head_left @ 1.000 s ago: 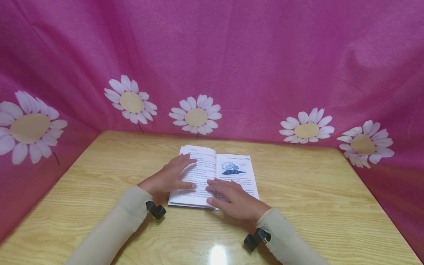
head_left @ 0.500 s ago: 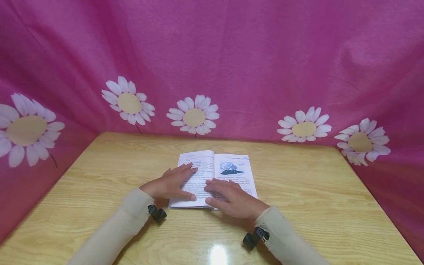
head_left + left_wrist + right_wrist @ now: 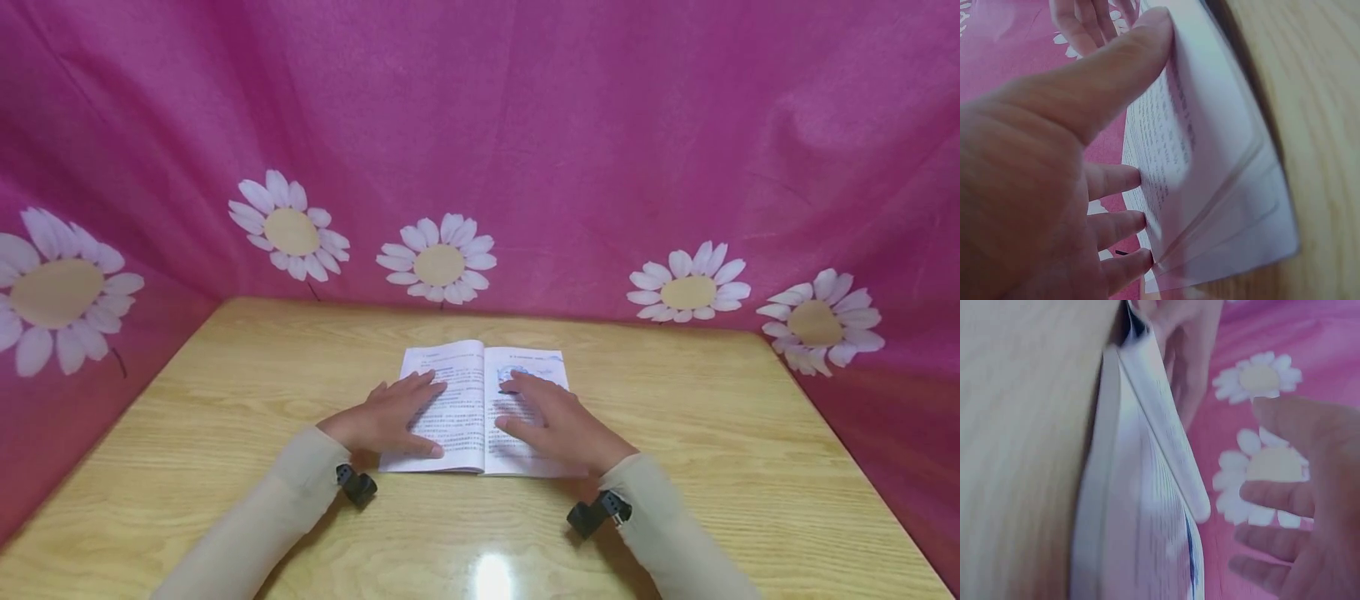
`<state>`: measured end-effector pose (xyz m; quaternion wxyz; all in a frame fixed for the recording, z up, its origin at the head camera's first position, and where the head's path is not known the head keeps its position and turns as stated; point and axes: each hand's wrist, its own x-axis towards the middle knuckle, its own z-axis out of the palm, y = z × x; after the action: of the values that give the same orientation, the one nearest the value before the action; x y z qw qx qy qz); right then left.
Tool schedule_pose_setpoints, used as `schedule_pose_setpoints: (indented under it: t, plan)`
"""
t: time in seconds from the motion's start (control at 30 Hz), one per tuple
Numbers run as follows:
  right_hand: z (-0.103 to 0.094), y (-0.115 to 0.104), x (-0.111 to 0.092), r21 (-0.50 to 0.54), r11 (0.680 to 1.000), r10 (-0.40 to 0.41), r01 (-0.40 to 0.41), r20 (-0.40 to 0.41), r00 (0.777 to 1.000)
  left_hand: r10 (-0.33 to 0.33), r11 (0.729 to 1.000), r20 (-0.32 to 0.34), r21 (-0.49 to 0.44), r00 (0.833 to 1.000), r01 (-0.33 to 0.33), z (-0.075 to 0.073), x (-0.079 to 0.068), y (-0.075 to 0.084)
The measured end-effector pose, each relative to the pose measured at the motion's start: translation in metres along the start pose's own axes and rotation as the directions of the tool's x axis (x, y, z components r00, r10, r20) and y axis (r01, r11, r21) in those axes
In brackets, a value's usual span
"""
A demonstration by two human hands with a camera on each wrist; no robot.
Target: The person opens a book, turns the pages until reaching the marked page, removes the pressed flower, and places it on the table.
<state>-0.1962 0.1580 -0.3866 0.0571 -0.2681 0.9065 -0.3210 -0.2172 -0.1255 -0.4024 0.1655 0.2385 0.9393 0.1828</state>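
An open book (image 3: 461, 437) lies on the table, with printed text on its left page and a blue picture partly covered on the right one. My left hand (image 3: 390, 418) rests on the left page with fingers spread; in the left wrist view its thumb and fingertips touch the paper (image 3: 1222, 119). Over the right page is my right hand (image 3: 566, 421), its fingers extended and covering part of the picture. The right wrist view shows these fingers (image 3: 1275, 497) apart from the page (image 3: 1129, 531), holding nothing. Near the spine, the left-hand pages bulge upward.
The book lies on a light wooden table (image 3: 712, 417). Behind and at both sides hangs a pink cloth (image 3: 570, 167) printed with white daisies. A dark wrist camera (image 3: 358, 486) sits on the left sleeve, and another camera (image 3: 592, 515) on the right.
My right hand has moved from the book's middle to the right, over the right page. The left hand slid slightly down the left page, then stayed there.
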Motion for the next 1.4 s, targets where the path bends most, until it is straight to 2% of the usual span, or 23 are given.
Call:
schedule_pose_setpoints:
  t: [0.27,0.47,0.63,1.1,1.4]
  plan:
    - [-0.014,0.025,-0.003,-0.133,0.980,0.149,-0.151,-0.025,0.989,-0.018,1.000,0.009,0.010,1.000,0.018,0.002,-0.003,0.003]
    - [-0.016,0.032,-0.005,-0.136,0.968,0.215,-0.212,0.006,0.977,-0.017,0.998,0.017,0.063,1.000,0.016,0.003,-0.003,0.003]
    - [-0.017,0.035,-0.007,-0.118,0.967,0.233,-0.228,0.031,0.972,0.006,0.994,0.016,0.108,1.000,-0.008,0.002,-0.002,0.002]
    - [-0.012,0.039,-0.006,-0.187,0.948,0.268,-0.257,0.037,0.963,0.009,0.995,0.011,0.095,1.000,-0.010,0.000,-0.002,0.006]
    - [-0.011,0.039,-0.005,-0.156,0.954,0.266,-0.256,0.047,0.963,0.003,0.995,0.005,0.095,1.000,-0.004,0.003,-0.004,0.003]
